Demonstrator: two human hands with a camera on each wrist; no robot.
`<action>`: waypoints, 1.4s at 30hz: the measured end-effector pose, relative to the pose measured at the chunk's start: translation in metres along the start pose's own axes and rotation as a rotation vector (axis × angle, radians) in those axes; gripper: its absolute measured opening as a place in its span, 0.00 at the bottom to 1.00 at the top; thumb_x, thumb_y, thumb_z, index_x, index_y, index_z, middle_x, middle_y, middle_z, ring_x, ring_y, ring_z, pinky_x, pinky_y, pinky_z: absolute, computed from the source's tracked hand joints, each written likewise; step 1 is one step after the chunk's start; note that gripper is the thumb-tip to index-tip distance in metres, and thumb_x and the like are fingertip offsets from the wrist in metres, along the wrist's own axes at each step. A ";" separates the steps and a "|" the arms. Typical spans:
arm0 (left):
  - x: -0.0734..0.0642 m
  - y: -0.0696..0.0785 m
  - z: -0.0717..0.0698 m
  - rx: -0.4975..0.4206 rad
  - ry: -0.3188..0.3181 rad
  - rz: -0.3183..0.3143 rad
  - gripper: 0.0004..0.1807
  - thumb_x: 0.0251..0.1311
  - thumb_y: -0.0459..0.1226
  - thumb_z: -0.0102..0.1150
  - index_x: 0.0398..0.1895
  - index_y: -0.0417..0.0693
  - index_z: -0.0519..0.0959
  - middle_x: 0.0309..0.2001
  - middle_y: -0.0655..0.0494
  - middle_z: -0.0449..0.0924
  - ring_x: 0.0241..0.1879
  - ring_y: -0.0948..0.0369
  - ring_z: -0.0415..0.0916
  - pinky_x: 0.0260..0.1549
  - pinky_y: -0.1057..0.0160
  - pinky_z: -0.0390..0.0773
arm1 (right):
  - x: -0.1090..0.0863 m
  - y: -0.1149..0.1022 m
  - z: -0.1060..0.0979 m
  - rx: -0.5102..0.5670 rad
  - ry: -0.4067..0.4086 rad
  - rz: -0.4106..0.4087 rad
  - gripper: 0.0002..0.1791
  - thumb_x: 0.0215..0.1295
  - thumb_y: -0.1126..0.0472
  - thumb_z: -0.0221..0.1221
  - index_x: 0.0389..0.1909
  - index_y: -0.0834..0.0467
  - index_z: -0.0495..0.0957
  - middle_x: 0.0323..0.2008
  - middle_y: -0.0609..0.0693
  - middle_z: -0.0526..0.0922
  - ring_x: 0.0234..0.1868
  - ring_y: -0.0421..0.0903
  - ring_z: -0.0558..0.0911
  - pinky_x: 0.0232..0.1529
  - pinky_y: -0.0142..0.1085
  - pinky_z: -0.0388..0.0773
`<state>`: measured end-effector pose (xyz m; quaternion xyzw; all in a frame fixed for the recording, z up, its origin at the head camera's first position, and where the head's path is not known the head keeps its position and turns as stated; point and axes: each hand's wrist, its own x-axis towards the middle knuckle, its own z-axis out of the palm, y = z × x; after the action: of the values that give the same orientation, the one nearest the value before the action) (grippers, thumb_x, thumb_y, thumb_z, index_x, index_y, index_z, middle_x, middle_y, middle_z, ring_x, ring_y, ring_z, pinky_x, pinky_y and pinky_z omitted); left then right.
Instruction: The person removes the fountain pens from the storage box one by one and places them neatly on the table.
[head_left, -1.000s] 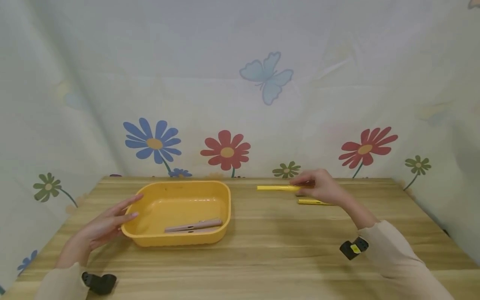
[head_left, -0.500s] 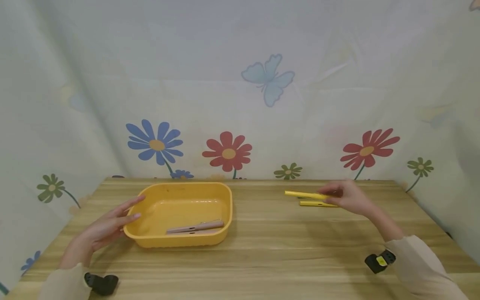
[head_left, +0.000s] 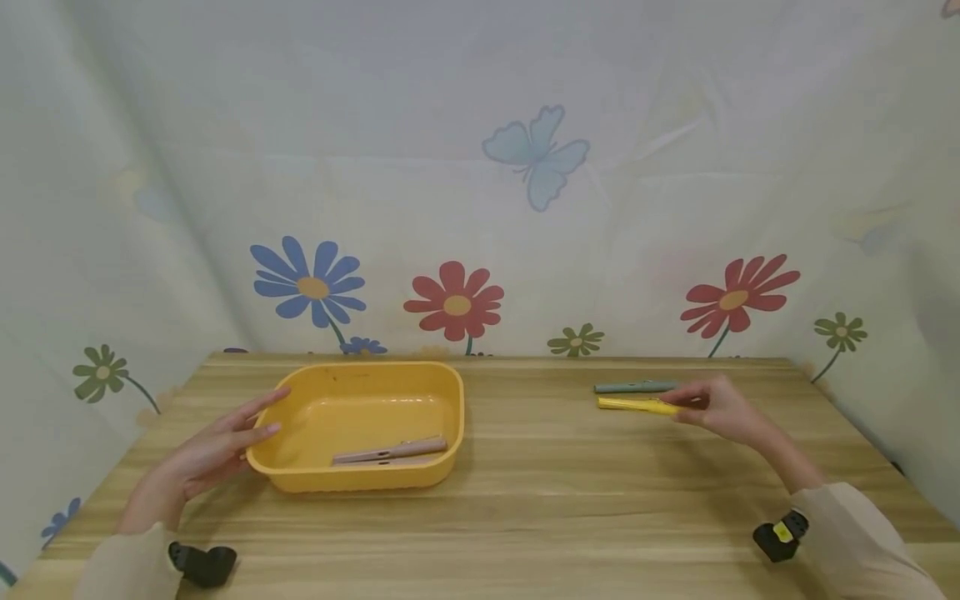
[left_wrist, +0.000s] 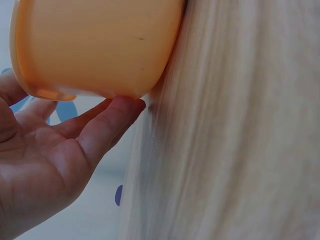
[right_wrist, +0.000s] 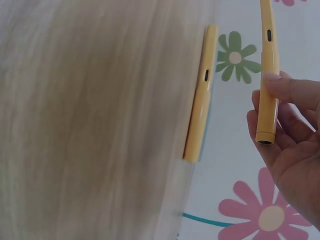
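My left hand (head_left: 213, 450) holds the left end of a yellow plastic basin (head_left: 352, 480), some fingers over the rim and others against the outer wall. Inside the basin lie two pinkish-beige pens (head_left: 405, 451) near its front right. At the right, my right hand (head_left: 723, 408) pinches a yellow pen (right_wrist: 270, 60) between thumb and fingers. A second yellow pen (right_wrist: 201, 102) lies on the table; in the head view the held pen overlaps it. Just behind them rests a grey-green pen (head_left: 632, 387), its right end close to my fingertips.
The wood-grain table (head_left: 525, 517) extends back to a pale curtain (head_left: 420, 167) printed with flowers and a butterfly. Black wrist cameras sit at both sleeves (head_left: 862, 533).
My right hand has moved right and slightly toward me with the yellow pen, bringing it to the other yellow pen. The grey-green pen is now uncovered. My left hand stays on the basin.
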<state>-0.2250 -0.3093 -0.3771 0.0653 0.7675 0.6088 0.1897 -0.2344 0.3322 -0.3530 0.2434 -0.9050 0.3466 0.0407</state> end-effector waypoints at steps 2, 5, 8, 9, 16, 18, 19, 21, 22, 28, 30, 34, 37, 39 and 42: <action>0.000 0.001 -0.001 0.000 0.001 -0.001 0.36 0.66 0.41 0.46 0.72 0.54 0.41 0.70 0.38 0.22 0.63 0.42 0.48 0.47 0.56 0.74 | 0.000 0.002 0.000 -0.003 -0.013 0.023 0.12 0.50 0.76 0.61 0.39 0.74 0.79 0.36 0.64 0.82 0.32 0.41 0.80 0.31 0.29 0.79; 0.000 0.001 -0.001 -0.005 0.002 0.000 0.36 0.66 0.41 0.46 0.72 0.55 0.41 0.69 0.38 0.22 0.62 0.43 0.50 0.47 0.56 0.74 | 0.000 0.008 0.000 -0.013 -0.034 0.050 0.12 0.51 0.77 0.60 0.39 0.74 0.79 0.37 0.65 0.82 0.34 0.39 0.80 0.33 0.32 0.79; 0.000 0.001 0.000 -0.009 0.002 0.003 0.36 0.66 0.41 0.46 0.72 0.54 0.41 0.69 0.38 0.21 0.62 0.44 0.51 0.47 0.55 0.74 | -0.001 0.015 0.001 -0.024 -0.056 0.073 0.12 0.51 0.76 0.60 0.39 0.73 0.79 0.37 0.63 0.82 0.34 0.41 0.80 0.35 0.32 0.79; -0.001 0.001 0.000 -0.011 0.003 0.003 0.36 0.66 0.41 0.46 0.72 0.54 0.41 0.69 0.37 0.21 0.62 0.44 0.52 0.47 0.55 0.74 | -0.001 0.017 0.001 -0.028 -0.062 0.076 0.12 0.51 0.76 0.61 0.39 0.72 0.79 0.37 0.63 0.82 0.34 0.42 0.80 0.35 0.32 0.79; -0.001 0.001 0.002 -0.015 0.006 -0.001 0.36 0.66 0.41 0.46 0.72 0.53 0.41 0.69 0.37 0.21 0.61 0.45 0.53 0.47 0.56 0.74 | -0.003 0.026 0.004 -0.034 -0.084 0.076 0.11 0.50 0.74 0.62 0.37 0.72 0.80 0.36 0.62 0.82 0.34 0.40 0.79 0.35 0.33 0.79; 0.000 0.001 0.003 -0.020 0.007 -0.002 0.36 0.66 0.41 0.47 0.72 0.54 0.42 0.69 0.37 0.21 0.61 0.46 0.54 0.47 0.57 0.74 | -0.003 0.027 0.005 -0.036 -0.093 0.075 0.11 0.50 0.74 0.62 0.37 0.72 0.80 0.36 0.62 0.82 0.35 0.41 0.80 0.35 0.34 0.79; 0.000 0.001 0.003 -0.020 0.007 -0.002 0.36 0.66 0.41 0.47 0.72 0.55 0.42 0.69 0.37 0.21 0.60 0.47 0.55 0.47 0.57 0.75 | -0.002 0.028 0.005 -0.041 -0.098 0.074 0.11 0.50 0.74 0.62 0.37 0.72 0.80 0.36 0.62 0.82 0.35 0.42 0.80 0.35 0.34 0.79; -0.001 0.001 0.002 -0.020 -0.005 0.010 0.36 0.66 0.41 0.47 0.72 0.55 0.42 0.69 0.37 0.21 0.59 0.48 0.56 0.47 0.57 0.75 | -0.002 0.030 0.006 -0.060 -0.104 0.080 0.11 0.49 0.75 0.62 0.36 0.71 0.80 0.35 0.61 0.83 0.35 0.44 0.80 0.36 0.35 0.79; -0.001 0.001 0.002 -0.021 -0.010 0.014 0.36 0.66 0.41 0.47 0.72 0.55 0.42 0.69 0.37 0.20 0.59 0.49 0.57 0.47 0.57 0.75 | -0.001 0.030 0.006 -0.067 -0.109 0.086 0.11 0.49 0.75 0.62 0.36 0.71 0.80 0.35 0.60 0.83 0.36 0.46 0.80 0.36 0.36 0.79; -0.002 0.001 0.001 -0.034 -0.021 0.012 0.36 0.66 0.41 0.47 0.72 0.55 0.41 0.69 0.37 0.21 0.57 0.53 0.59 0.47 0.56 0.75 | 0.004 0.035 0.008 -0.099 -0.125 0.137 0.11 0.50 0.75 0.61 0.37 0.69 0.81 0.35 0.58 0.83 0.37 0.48 0.80 0.37 0.38 0.79; -0.003 0.002 0.000 -0.032 -0.017 0.010 0.36 0.66 0.40 0.47 0.72 0.55 0.42 0.69 0.37 0.21 0.58 0.52 0.59 0.47 0.55 0.75 | 0.006 0.036 0.008 -0.105 -0.135 0.145 0.11 0.50 0.74 0.61 0.37 0.68 0.81 0.35 0.57 0.83 0.37 0.48 0.80 0.37 0.38 0.79; -0.002 0.001 -0.001 -0.024 -0.010 0.002 0.35 0.66 0.40 0.46 0.72 0.54 0.41 0.69 0.37 0.21 0.59 0.49 0.58 0.47 0.55 0.75 | 0.008 0.037 0.008 -0.099 -0.157 0.145 0.11 0.50 0.73 0.62 0.37 0.68 0.81 0.35 0.56 0.83 0.37 0.49 0.79 0.36 0.37 0.79; -0.002 0.000 -0.001 -0.019 -0.010 0.001 0.36 0.67 0.40 0.46 0.72 0.53 0.41 0.69 0.37 0.21 0.58 0.50 0.58 0.47 0.55 0.75 | 0.008 0.037 0.009 -0.091 -0.164 0.148 0.11 0.49 0.73 0.62 0.37 0.67 0.82 0.35 0.56 0.83 0.37 0.49 0.79 0.36 0.36 0.78; -0.002 0.000 0.000 -0.018 -0.012 0.003 0.36 0.66 0.40 0.46 0.72 0.53 0.41 0.69 0.37 0.21 0.58 0.49 0.58 0.47 0.55 0.75 | 0.008 0.037 0.008 -0.088 -0.169 0.148 0.11 0.49 0.73 0.62 0.37 0.68 0.82 0.35 0.56 0.83 0.36 0.48 0.79 0.35 0.36 0.78; -0.001 0.001 0.001 -0.012 -0.008 0.002 0.36 0.66 0.40 0.46 0.72 0.53 0.40 0.69 0.36 0.21 0.60 0.47 0.56 0.47 0.55 0.74 | 0.009 0.039 0.008 -0.081 -0.174 0.149 0.12 0.48 0.74 0.62 0.37 0.68 0.81 0.35 0.56 0.83 0.36 0.48 0.79 0.35 0.35 0.78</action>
<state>-0.2235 -0.3087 -0.3763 0.0671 0.7629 0.6135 0.1926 -0.2594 0.3484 -0.3802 0.2027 -0.9340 0.2893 -0.0541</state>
